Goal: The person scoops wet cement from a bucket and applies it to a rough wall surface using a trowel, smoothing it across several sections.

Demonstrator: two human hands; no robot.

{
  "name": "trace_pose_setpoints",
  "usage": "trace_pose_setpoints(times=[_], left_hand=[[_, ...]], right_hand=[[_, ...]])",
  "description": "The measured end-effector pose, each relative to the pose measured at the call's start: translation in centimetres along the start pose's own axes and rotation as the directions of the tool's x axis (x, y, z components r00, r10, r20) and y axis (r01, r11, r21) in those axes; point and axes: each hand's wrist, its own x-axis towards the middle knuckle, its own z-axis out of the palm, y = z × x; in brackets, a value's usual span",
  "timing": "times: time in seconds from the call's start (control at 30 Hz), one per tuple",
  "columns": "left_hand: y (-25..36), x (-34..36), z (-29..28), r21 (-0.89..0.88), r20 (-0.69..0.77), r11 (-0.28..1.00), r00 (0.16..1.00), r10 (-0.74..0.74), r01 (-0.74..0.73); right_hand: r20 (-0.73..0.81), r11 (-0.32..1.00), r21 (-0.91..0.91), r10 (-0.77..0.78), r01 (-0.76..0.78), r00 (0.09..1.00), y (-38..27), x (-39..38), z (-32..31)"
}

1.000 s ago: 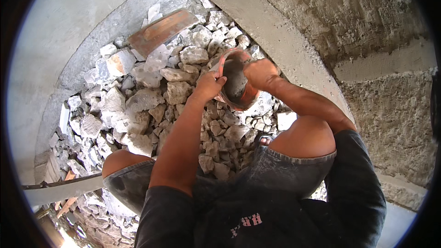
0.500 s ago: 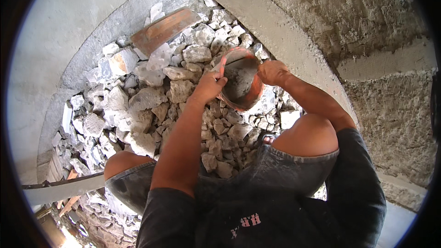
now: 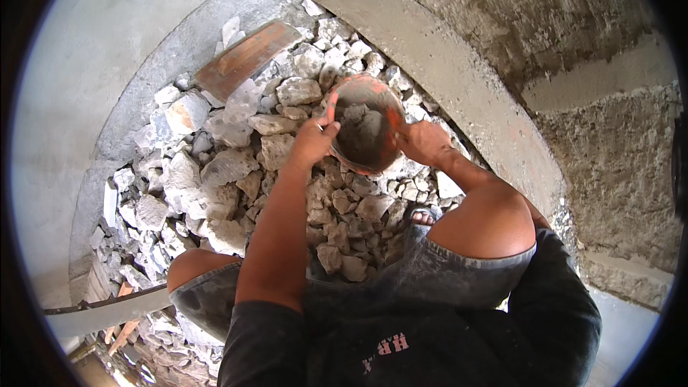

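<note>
An orange-red bucket [image 3: 390,113], caked with grey on its walls, is between my two hands above the rubble. Grey wet mortar [image 3: 360,127] lies inside it, heaped toward the middle. My left hand [image 3: 315,140] grips the bucket's left rim, with the thumb over the edge. On the opposite side, my right hand [image 3: 424,142] is closed on the right edge, its fingertips partly hidden. Whether the bucket's base touches the stones is hidden.
Broken stones [image 3: 229,161] cover the ground around my feet. A wooden float [image 3: 247,59] lies on them at the far left. A smooth cement ledge [image 3: 430,50] runs along the right, beside a rough wall [image 3: 616,165]. A pale curved band [image 3: 115,308] crosses at lower left.
The bucket's mouth now faces up more, showing the mortar heap inside. My right hand has come slightly lower along the rim. The view has shifted a little.
</note>
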Motion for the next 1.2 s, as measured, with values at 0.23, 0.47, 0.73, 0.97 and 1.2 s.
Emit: trace_pose_setpoints(times=[0.23, 0.47, 0.73, 0.97, 1.2], left_hand=[[-0.8, 1.8, -1.0, -0.049, 0.047, 0.992, 0.993, -0.112, 0.114], [-4.3, 3.2, -3.6, -0.174, 0.095, 0.959, 0.973, -0.208, 0.222], [-2.3, 3.7, -2.2, -0.075, 0.092, 0.969, 0.97, -0.227, 0.234], [-3.1, 9.2, -7.8, -0.021, -0.046, 0.959, 0.958, -0.284, 0.283], [-3.8, 10.1, -6.4, -0.039, 0.081, 0.933, 0.932, -0.353, 0.357]], right_hand=[[-0.502, 0.992, 0.022, -0.095, 0.122, 0.86, -0.1, -1.4, 1.2], [-0.525, 0.671, 0.738, 0.507, 0.07, 0.684, 5.1, -19.1, -2.1], [0.08, -0.007, 0.894, 0.986, 0.449, -0.143, 3.3, -58.2, 10.8], [0.373, -0.547, 0.77, 0.804, -0.33, -0.464, -10.7, -73.3, 26.2], [0.634, -0.652, -0.039, 0.57, -0.757, -0.523, -36.0, -77.0, 44.7]])
